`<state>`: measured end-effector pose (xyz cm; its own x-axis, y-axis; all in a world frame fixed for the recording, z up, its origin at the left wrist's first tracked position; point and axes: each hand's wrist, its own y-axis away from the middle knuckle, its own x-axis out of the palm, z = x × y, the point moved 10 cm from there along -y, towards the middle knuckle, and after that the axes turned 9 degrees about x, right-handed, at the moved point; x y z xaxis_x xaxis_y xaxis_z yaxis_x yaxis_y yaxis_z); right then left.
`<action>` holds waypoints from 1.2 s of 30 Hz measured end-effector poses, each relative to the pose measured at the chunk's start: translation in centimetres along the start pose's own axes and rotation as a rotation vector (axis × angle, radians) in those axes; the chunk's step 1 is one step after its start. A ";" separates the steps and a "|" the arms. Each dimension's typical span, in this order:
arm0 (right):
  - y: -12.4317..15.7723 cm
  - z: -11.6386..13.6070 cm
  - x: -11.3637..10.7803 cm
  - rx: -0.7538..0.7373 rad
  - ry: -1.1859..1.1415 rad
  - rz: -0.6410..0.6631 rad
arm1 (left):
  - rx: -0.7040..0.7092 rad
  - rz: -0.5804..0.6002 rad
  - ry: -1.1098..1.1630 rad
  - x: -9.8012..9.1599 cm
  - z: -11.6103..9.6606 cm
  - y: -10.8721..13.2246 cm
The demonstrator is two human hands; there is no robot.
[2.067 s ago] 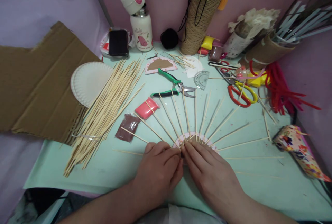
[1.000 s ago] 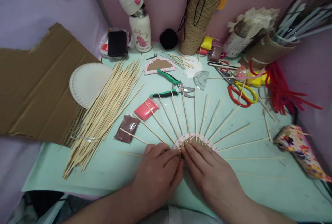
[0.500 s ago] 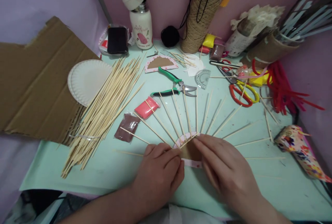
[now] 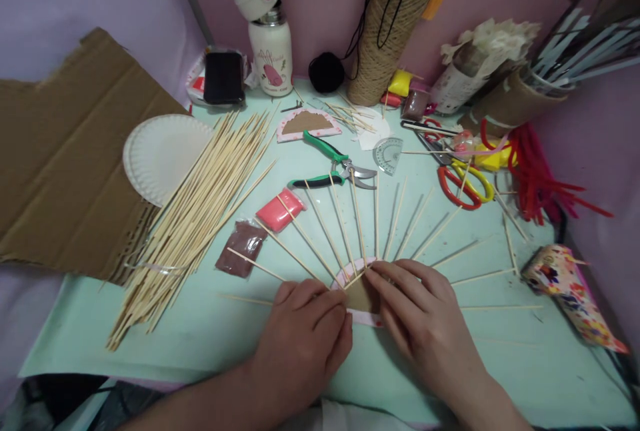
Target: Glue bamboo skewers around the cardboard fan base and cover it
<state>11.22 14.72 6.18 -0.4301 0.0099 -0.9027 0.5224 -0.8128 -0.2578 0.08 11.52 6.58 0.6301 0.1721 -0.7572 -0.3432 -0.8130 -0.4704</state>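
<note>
A small half-round cardboard piece with a pink edge (image 4: 361, 296) lies on the pale green table (image 4: 210, 331), with several thin bamboo skewers (image 4: 345, 228) fanned out from it. My left hand (image 4: 305, 341) lies flat with fingers together, pressing on the piece's left part and skewer ends. My right hand (image 4: 425, 324) rests on its right part, fingertips pressed down at the top rim by a short stick (image 4: 356, 278). Neither hand lifts anything.
A big bundle of skewers (image 4: 200, 208) lies at left beside a paper plate (image 4: 155, 158) and cardboard sheet (image 4: 65, 151). Green pruning shears (image 4: 333, 164), red scissors (image 4: 457, 184), a protractor (image 4: 389, 154), clay packets (image 4: 280, 210), a twine roll (image 4: 385, 31), a bottle (image 4: 270, 51) stand behind.
My right hand slid to the right off the middle of the half-round piece, uncovering its brown centre. The left hand stayed in place. The view shifted slightly.
</note>
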 end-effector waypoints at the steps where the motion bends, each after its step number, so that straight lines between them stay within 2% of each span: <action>1: 0.0 0.0 0.0 -0.005 0.000 0.002 | 0.001 -0.004 -0.001 0.0 0.0 0.0; 7: 0.1 0.0 0.4 -0.001 -0.014 0.009 | 0.007 0.004 -0.004 0.0 -0.1 0.1; 23: -0.1 -0.6 0.8 0.129 -0.071 0.038 | 0.013 0.010 -0.012 -0.1 -0.1 0.0; 31: 0.1 -1.0 -0.9 0.146 -0.047 -0.076 | 0.015 -0.001 -0.019 -0.2 -0.2 0.0; 36: 0.2 -1.1 -0.4 0.169 -0.014 -0.067 | 0.017 0.008 -0.014 -0.2 -0.1 0.0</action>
<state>12.33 15.24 6.13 -0.4704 0.0598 -0.8804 0.3620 -0.8968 -0.2543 0.07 11.45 6.78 0.6178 0.1735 -0.7669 -0.3601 -0.8046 -0.4721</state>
